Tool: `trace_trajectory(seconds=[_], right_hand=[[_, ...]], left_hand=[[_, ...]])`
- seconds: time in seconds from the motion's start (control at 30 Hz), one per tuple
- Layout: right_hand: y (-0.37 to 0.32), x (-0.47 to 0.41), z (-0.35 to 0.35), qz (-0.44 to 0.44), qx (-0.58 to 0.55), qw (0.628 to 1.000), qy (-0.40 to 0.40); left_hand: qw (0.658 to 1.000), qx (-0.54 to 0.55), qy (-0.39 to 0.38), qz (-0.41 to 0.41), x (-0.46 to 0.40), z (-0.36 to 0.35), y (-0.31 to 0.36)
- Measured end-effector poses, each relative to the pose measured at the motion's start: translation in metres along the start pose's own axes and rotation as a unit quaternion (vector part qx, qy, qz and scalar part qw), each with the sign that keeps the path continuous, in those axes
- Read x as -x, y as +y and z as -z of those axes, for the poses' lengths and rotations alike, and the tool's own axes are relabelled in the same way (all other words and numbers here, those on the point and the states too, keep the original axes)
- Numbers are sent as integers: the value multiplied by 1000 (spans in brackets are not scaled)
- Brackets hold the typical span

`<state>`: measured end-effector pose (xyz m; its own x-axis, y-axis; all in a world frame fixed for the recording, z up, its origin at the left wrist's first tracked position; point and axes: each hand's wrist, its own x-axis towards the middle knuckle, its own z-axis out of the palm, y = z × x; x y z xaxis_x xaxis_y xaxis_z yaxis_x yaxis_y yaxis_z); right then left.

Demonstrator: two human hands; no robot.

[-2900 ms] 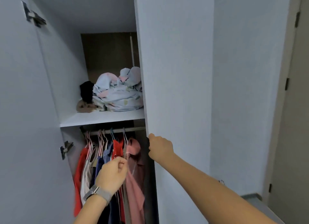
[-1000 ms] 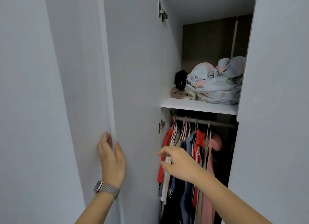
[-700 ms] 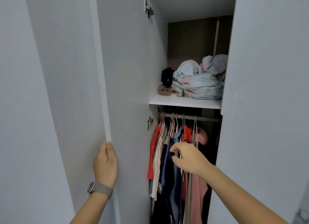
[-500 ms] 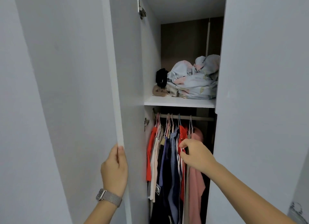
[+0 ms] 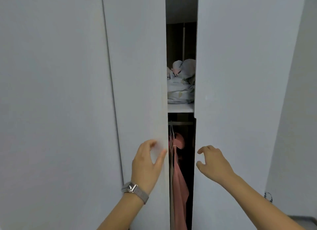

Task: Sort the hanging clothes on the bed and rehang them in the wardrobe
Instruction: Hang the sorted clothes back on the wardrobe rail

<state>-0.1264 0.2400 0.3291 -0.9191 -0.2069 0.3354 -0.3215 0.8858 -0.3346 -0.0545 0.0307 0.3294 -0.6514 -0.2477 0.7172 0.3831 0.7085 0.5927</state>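
White and smooth, the tall flat left wardrobe door (image 5: 137, 75) is almost shut, and only a thin gap shows the inside. The left hand (image 5: 147, 164) presses on the door's edge with spread fingers, holding nothing, probably to push it closed. The right hand (image 5: 212, 162) hangs near the white right wardrobe door (image 5: 240, 75) with loosely bent fingers, also holding nothing, maybe ready to steady it. In the gap, a soft pink shirt (image 5: 178, 181) hangs on a thin hanger from the metal rail (image 5: 181, 123). Above, crumpled pale bedding (image 5: 181, 85) sits on the white shelf (image 5: 180, 108). The clothes seem to be put away already.
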Motion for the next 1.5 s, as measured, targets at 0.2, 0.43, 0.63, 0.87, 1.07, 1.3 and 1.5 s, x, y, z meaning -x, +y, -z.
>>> trace_trajectory(seconds=[0.2,0.43,0.63,0.87,1.07,1.3,1.5], right_hand=[[39,-15,11,-37,39,999,6],[82,-50,18,-50,80,996,-3],[103,-83,11,-37,108,993,-8],[115,-104,4,-15,105,994,-14],[125,-118,-2,2,87,996,-34],[135,-135,-12,8,92,995,-43],[133,-143,-19,5,90,995,-30]], left_hand=[[968,-112,-221,-49,-26,-69,-11],[903,-318,-274,-94,-60,-127,-2],[861,-395,-304,-103,-82,-157,-9],[841,-427,-318,-97,-101,-181,-22],[819,-470,-321,-74,-110,-199,-29],[814,-474,-327,-75,-122,-212,-43],[805,-488,-326,-85,-129,-224,-50]])
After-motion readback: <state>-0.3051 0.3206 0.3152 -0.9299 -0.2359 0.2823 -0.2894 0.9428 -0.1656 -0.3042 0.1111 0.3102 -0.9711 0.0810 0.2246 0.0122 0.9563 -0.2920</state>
